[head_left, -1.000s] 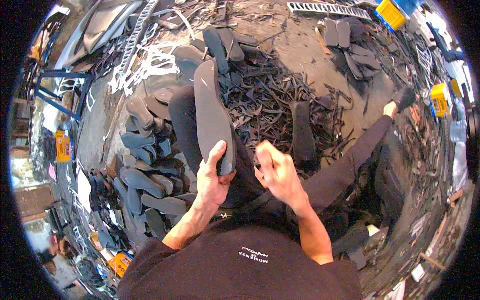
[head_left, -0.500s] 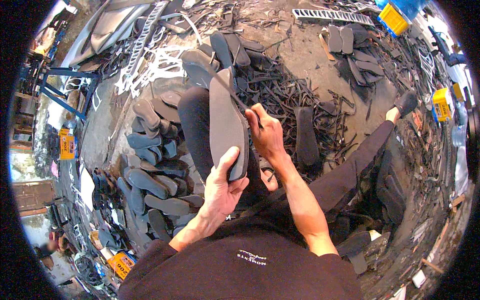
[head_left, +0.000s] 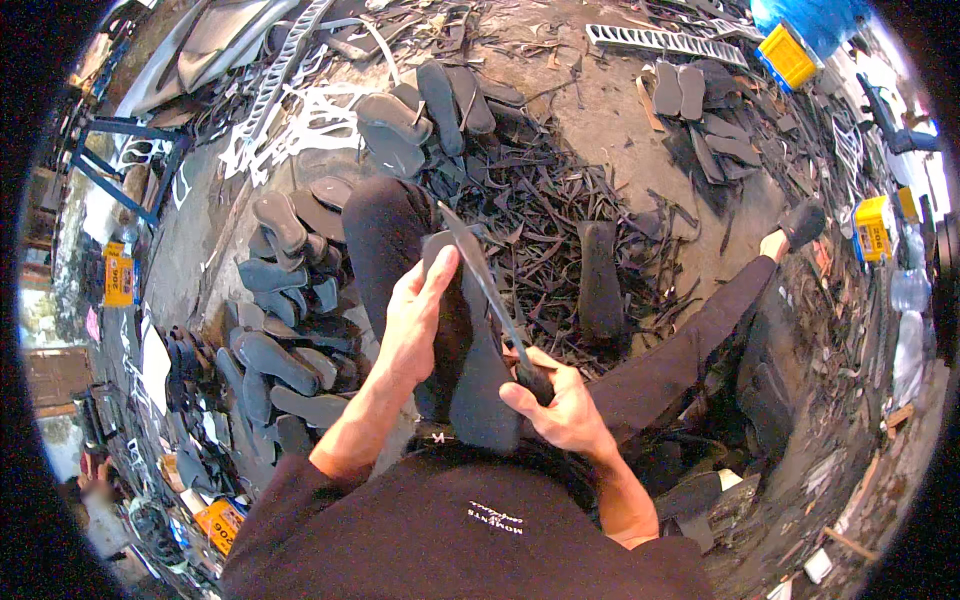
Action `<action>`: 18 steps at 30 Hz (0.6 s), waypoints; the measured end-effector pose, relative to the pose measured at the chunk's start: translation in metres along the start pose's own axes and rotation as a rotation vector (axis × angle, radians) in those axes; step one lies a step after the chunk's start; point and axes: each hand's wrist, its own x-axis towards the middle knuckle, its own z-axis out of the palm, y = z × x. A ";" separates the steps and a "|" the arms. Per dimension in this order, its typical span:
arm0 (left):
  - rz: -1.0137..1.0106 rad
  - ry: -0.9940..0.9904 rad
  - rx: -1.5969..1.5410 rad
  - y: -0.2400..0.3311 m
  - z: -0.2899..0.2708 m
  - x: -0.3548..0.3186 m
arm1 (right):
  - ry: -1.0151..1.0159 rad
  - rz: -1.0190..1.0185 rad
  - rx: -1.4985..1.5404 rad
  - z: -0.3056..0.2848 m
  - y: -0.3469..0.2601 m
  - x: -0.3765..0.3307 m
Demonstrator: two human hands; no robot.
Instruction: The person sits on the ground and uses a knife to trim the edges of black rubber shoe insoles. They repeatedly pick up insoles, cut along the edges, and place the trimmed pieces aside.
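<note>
Dark grey rubber, a sandal sole (head_left: 470,370), is propped upright on the lap between the knees and is gripped along its left edge by the left hand (head_left: 412,325), fingers closed round it. A long knife (head_left: 485,290) is clasped firmly in the right hand (head_left: 560,405), blade laid along the sole's right edge. The trim is probably best made with thin, steady strokes kept clear of the left fingertips, the shavings (head_left: 540,200) and stacked soles (head_left: 280,330) being left on the floor.
</note>
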 end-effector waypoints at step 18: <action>-0.066 -0.506 0.214 0.031 0.024 -0.026 | 0.252 -0.118 -0.490 -0.047 -0.072 -0.009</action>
